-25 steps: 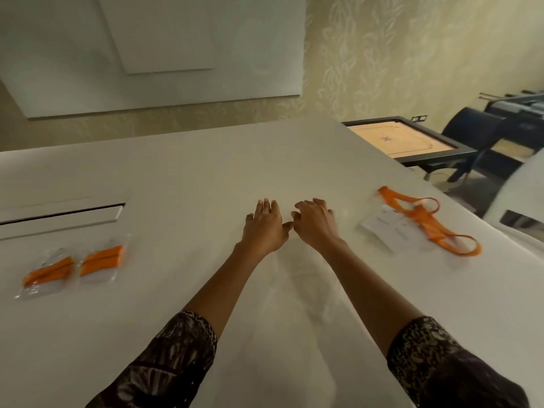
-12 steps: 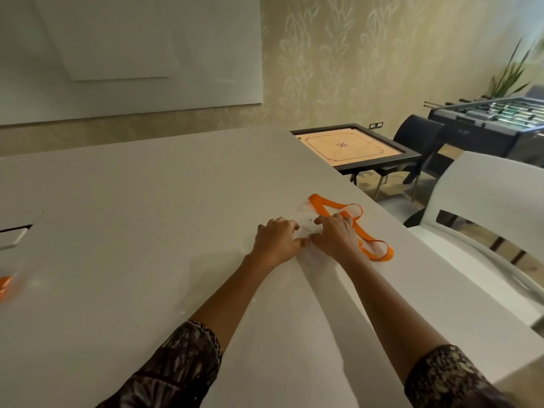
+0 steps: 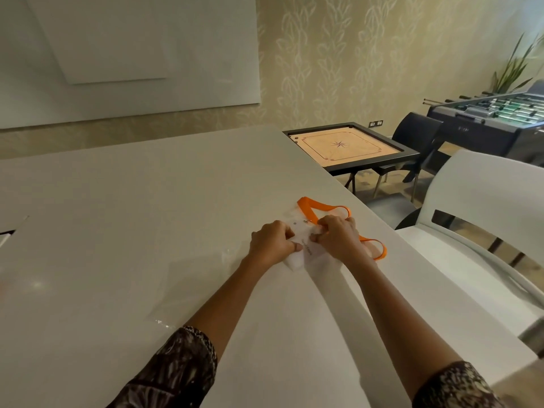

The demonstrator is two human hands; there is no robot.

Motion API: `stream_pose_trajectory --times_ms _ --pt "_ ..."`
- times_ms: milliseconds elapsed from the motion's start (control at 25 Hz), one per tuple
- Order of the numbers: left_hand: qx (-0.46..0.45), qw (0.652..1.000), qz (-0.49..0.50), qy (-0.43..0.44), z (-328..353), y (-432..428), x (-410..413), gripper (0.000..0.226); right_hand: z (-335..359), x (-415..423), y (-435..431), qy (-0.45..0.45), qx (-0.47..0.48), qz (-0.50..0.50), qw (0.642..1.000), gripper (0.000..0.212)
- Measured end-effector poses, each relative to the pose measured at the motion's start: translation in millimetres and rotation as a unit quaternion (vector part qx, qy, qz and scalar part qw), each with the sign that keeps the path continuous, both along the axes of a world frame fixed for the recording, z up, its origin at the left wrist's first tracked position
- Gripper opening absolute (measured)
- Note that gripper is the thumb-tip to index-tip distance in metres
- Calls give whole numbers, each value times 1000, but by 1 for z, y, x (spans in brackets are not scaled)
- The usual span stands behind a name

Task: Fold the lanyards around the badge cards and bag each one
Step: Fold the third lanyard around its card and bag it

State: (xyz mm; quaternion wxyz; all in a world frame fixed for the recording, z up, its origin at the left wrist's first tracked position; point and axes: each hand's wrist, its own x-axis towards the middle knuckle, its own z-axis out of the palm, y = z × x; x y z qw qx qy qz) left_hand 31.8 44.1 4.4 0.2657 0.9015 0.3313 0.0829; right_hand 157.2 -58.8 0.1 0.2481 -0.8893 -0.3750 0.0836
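On the wide glossy white counter (image 3: 117,231), near its right edge, lies a white rectangular badge card (image 3: 300,241) with a flat orange fabric lanyard (image 3: 321,206) attached. The card is seen at about 1 o'clock from the person. Its long axis goes from 7 o'clock to 1 o'clock, with the clip end pointing to 1 o'clock, away from the person. A line of small dark print runs along this same axis; it is too small to read.

The left hand (image 3: 272,245) rests on the left half of the card, fingers curled, thumb tip pressing on the card's face. The right hand (image 3: 338,238) is just beside it at 3 o'clock, fingers bent, and it pinches the card's right side where the orange band meets it. The 2 hands are close together but a narrow strip of the card shows between them.

The lanyard comes out from the card at 12 o'clock, bends into a loop behind the right hand, and 1 more loop appears at 4 o'clock of that hand, lying flat on the counter close to the edge. Both forearms show dark patterned sleeves (image 3: 176,375).

At 3 o'clock, beyond the counter edge, stands a white plastic chair (image 3: 482,201). At 1 o'clock, further back, there is a square wooden carrom board with black frame (image 3: 347,147).
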Motion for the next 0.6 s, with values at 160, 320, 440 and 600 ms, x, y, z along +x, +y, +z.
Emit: stream_pose_trajectory --times_ms 160,320,440,600 --pt "-120 991 -21 -60 15 3 -6 35 27 3 1 135 127 32 982 22" --pt "-246 947 4 -205 48 2 -9 30 57 -9 -1 224 234 46 945 13" --pt "-289 920 52 -261 70 8 -17 25 67 -14 -8 329 281 117 894 24" --pt "-298 917 48 -260 90 20 -32 29 70 -23 -7 314 293 153 890 18"
